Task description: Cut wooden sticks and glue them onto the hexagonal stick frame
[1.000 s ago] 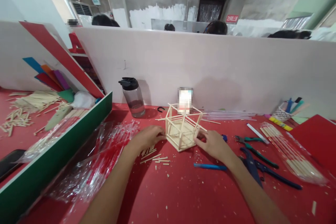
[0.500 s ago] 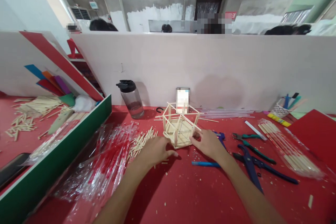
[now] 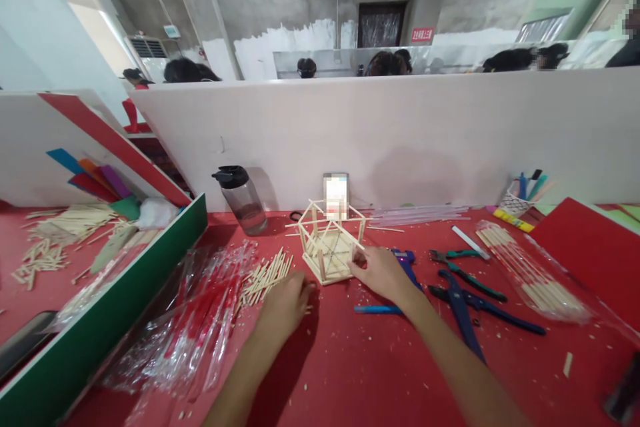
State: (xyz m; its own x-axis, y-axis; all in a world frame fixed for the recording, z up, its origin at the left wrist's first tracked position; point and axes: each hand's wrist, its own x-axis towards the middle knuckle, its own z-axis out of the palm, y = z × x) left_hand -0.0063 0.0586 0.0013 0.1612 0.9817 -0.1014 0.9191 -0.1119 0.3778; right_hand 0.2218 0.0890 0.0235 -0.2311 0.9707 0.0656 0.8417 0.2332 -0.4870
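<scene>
1. One angular wooden stick frame (image 3: 334, 255) stands near picture centre on the red desk (image 3: 360, 373).
2. Right hand (image 3: 384, 272): fingers pinch its right edge.
3. Left hand (image 3: 287, 300): fingers curled beside slim sticks (image 3: 266, 275); grip unclear.

Decent open stretch of worktop (image 3: 345, 370) up front, dead centre. Slim gap between water bottle (image 3: 243, 208) and stick frame (image 3: 334, 257), too. Pretty jammed on the left: stick pile (image 3: 269, 273), plastic wrappers (image 3: 185, 320), then an upright green divider (image 3: 110, 307). Cluttered on the right with slim blue tool (image 3: 377, 310), green-handled pliers (image 3: 479, 283) and blue-handled cutters (image 3: 461, 313). Straight past the stick frame, basically walled off by long white partition (image 3: 300, 137).
</scene>
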